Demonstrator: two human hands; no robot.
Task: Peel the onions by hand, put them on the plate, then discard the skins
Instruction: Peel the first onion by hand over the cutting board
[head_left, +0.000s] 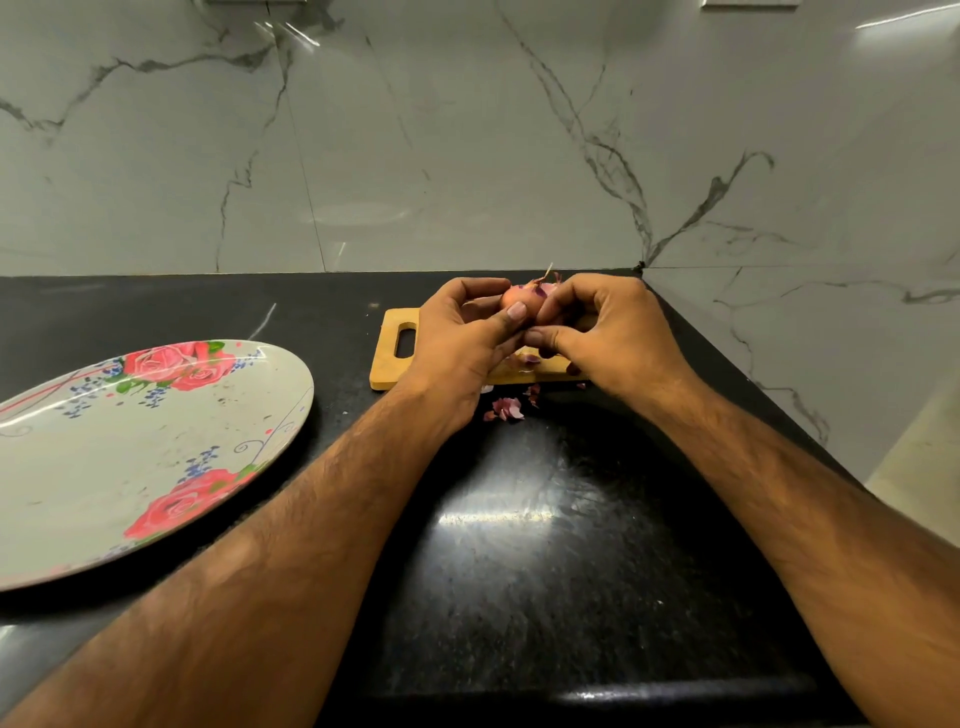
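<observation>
We have the onion (515, 297) between both hands, lifted just above the far part of the cutting board (390, 365), near the back wall; the left hand (460, 335) cradles it from the left with its fingers curled behind and its thumb laid across the front; the right hand (610, 325) closes on it from the right, fingertips bunched against the skin. We cannot be sure from here whether those fingertips pinch a loose flap or the bulb itself, since the knuckles hide the contact. The onion's long axis tilts up and away from us, with dry wisps and purple shreds standing at the top end, so we judge that the peel should be drawn from that tip down toward us, the left hand steadying while the right pulls.

The plate (130, 467) lies well apart to the left, nearer the left hand, with nothing on it; the way there runs over open black counter (519, 571). To the right the room is tighter; the counter edge slants in close beside the right forearm and the wall corner sits just behind. Torn skins (506, 408) lie on the counter just beside the board's near edge, with more on the board under the hands, still to be gathered.
</observation>
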